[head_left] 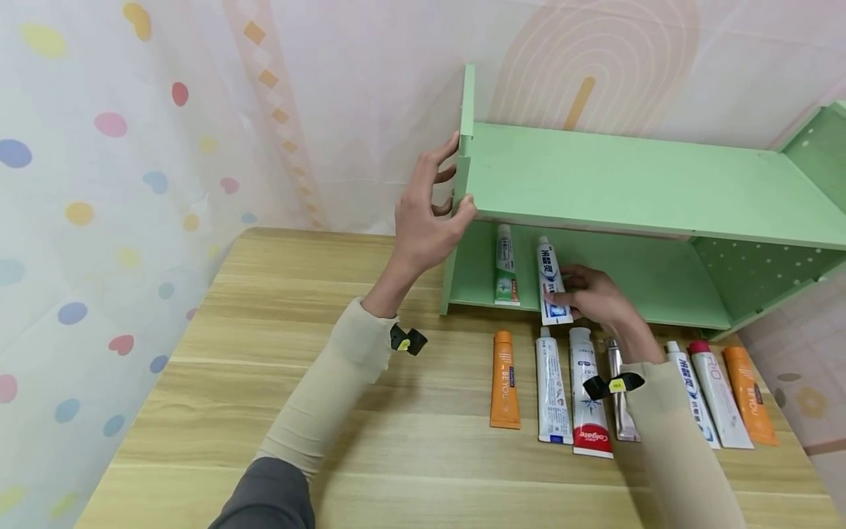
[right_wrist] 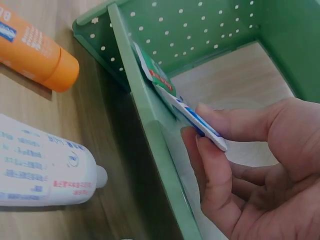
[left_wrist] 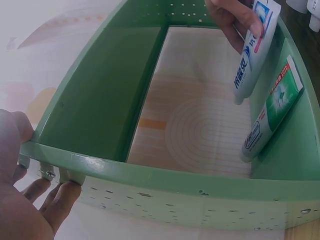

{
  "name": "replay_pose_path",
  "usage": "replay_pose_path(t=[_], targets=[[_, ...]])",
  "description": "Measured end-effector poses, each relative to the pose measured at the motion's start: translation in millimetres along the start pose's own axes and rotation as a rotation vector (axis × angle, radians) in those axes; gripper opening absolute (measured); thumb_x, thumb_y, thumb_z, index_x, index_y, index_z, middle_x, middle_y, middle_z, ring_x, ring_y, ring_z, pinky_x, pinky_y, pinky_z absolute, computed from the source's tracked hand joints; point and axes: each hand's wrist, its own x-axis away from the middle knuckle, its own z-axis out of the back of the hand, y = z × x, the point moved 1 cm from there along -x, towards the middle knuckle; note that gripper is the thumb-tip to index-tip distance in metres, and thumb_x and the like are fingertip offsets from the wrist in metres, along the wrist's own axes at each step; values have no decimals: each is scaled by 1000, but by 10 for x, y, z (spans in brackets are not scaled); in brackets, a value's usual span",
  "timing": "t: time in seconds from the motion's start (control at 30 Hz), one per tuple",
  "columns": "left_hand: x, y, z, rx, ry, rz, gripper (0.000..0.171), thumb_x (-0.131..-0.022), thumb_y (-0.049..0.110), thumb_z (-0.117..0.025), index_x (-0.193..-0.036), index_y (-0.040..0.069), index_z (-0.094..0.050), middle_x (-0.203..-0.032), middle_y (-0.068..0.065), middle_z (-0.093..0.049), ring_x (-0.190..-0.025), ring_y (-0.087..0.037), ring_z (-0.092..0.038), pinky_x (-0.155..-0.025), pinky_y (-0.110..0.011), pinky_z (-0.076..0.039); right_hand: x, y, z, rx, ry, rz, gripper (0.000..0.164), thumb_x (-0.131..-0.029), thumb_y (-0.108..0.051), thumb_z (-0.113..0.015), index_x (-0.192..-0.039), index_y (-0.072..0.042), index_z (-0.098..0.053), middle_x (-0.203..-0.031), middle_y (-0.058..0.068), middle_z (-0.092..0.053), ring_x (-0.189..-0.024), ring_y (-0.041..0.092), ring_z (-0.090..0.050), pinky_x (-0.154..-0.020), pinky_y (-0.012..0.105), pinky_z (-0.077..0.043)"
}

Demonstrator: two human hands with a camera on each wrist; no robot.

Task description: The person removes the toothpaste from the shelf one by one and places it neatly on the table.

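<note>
My right hand [head_left: 598,297] pinches a white and blue toothpaste tube [head_left: 552,283] near its flat end. The tube's cap points toward the back of the lower level of a green shelf [head_left: 634,187]. In the right wrist view the thumb and fingers [right_wrist: 217,165] press its two faces. Left of it, a green and white toothpaste tube [head_left: 506,268] lies on the lower board. My left hand [head_left: 426,213] grips the left side panel [head_left: 465,147] of the shelf, with the thumb on one side and fingers on the other, as the left wrist view shows.
In front of the shelf, several tubes lie in a row on the wooden table [head_left: 264,353]: an orange tube [head_left: 505,382], a white tube [head_left: 552,389], a Colgate tube [head_left: 588,397], a silver tube [head_left: 620,404] and others farther right. A patterned cloth [head_left: 198,110] hangs behind.
</note>
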Motion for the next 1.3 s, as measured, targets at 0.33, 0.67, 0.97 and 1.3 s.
replay_pose_path(t=[0.33,0.67,0.97,1.3], targets=[[-12,-16,-7,-17,5,-7,72,-87,6,-60,-155,22,-45,-152,1,-51,-127,-23,-64,-76,-35,-64,160,-36,-59,-27,15,7,82,-94,-29,-74,-160,-6,-32,-149,26,-47,-93,21,-63,-77,28,-59],[-12,9,-10,-22,11,-2,72,-87,8,-61,-155,23,-44,-153,2,-51,-127,-21,-64,-73,-30,-62,316,-101,-142,-52,19,22,83,-93,-30,-75,-160,-10,-33,-145,22,-49,-81,16,-61,-73,32,-58],[-31,-9,-23,-17,6,18,73,-87,6,-61,-155,27,-44,-153,6,-51,-127,-21,-64,-76,-32,-64,428,-141,-276,-81,-8,74,81,-92,-24,-75,-159,-7,-34,-136,22,-58,-92,19,-67,-75,30,-58],[-26,-9,-15,-21,6,22,73,-87,6,-61,-155,24,-44,-153,4,-51,-128,-22,-64,-75,-30,-63,509,-149,-457,-155,-70,91,76,-92,-18,-74,-157,-7,-36,-125,21,-63,-89,19,-66,-73,30,-57]])
